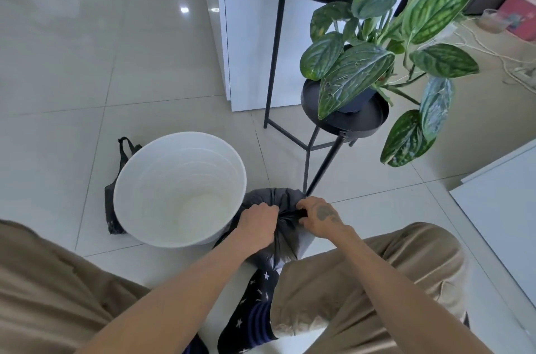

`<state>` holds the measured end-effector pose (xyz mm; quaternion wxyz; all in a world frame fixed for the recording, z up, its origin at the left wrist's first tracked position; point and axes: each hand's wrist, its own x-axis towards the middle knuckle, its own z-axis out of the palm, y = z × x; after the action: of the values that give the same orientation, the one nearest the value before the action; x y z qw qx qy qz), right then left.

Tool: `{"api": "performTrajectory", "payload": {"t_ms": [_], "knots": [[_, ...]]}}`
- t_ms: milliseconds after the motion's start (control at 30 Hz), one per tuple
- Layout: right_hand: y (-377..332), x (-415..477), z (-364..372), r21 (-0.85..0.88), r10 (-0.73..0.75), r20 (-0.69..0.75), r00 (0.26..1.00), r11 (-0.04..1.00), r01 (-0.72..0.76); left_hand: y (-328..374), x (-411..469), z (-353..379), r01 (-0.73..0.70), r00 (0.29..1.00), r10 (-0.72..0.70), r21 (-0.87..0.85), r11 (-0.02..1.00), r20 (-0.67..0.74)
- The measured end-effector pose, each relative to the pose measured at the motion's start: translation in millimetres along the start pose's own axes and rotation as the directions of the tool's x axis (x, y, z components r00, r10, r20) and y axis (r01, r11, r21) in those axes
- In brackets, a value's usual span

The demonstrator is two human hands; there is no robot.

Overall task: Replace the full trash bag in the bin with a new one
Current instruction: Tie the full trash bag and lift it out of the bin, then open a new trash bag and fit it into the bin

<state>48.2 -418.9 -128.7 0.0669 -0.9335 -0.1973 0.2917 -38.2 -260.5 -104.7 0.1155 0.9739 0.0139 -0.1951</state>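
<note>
Full trash bag: dark grey, gathered neck pinched closed between left hand and right hand, fingers curled tight. Set on floor just beside white bin, seen unlined; black bag lies behind.

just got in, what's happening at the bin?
A person is crouched on the tiled floor with both hands on the gathered neck of a full dark trash bag, apparently tying it. The left hand and right hand each have a closed grip on the plastic. The bag sits on the floor beside the white bin, which is empty and unlined. Another black bag lies behind the bin.
</note>
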Motion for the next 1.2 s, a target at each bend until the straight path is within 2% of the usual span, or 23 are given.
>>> {"api": "performTrajectory", "payload": {"t_ms": [167,267,367,433,600,733,900,967,1067,1133,1200], "knots": [[-8.2,-11.0,-18.4,-0.054,-0.034,-0.063,0.997,0.998,0.031,4.0,-7.3,-21.5,-0.029,0.999,0.029,-0.005,1.0,-0.038],[-29.1,-13.2,-33.1,-0.06,-0.097,-0.161,0.982,0.994,0.089,1.1,-18.5,-46.5,-0.025,0.993,0.015,-0.082,0.996,-0.113],[-56.9,-10.7,-44.8,0.061,-0.16,-0.22,0.962,0.982,0.177,-24.7,-28.3,-65.1,0.043,0.967,-0.084,-0.17,0.984,-0.241],[-80.9,-3.9,-46.9,0.083,-0.214,-0.217,0.953,0.968,0.236,-56.5,-35.3,-67.9,0.115,0.931,-0.176,-0.201,0.973,-0.32],[-136.7,10.4,-43.7,0.113,-0.235,-0.201,0.951,0.959,0.261,-128.2,-55.9,-64.1,0.243,0.853,-0.368,-0.341,0.908,-0.372],[-160.0,25.4,-35.7,0.1,-0.212,-0.174,0.962,0.968,0.232,-172.7,-72.8,-64.8,0.298,0.744,-0.513,-0.476,0.828,-0.427],[-168.1,44.4,-29.6,0.09,-0.182,-0.26,0.948,0.973,0.212,-224.5,-82.9,-71.2,0.275,0.541,-0.678,-0.657,0.702,-0.498],[-171.2,52.0,-28.3,0.099,-0.179,-0.289,0.94,0.972,0.215,-254.0,-82.9,-64.8,0.247,0.435,-0.772,-0.762,0.598,-0.464],[-174.3,58.5,-28.3,0.135,-0.127,-0.282,0.951,0.976,0.171,-291.3,-77.4,-39.4,0.248,0.306,-0.895,-0.881,0.404,-0.324],[-177.0,62.3,-26.9,0.153,-0.116,-0.29,0.95,0.974,0.166,-313.2,-66.8,-12.1,0.303,0.289,-0.935,-0.906,0.295,-0.208],[-179.1,62.8,-25.9,0.179,-0.099,-0.304,0.948,0.971,0.159,-331.4,-54.7,19.3,0.384,0.317,-0.945,-0.899,0.212,-0.088]]}}
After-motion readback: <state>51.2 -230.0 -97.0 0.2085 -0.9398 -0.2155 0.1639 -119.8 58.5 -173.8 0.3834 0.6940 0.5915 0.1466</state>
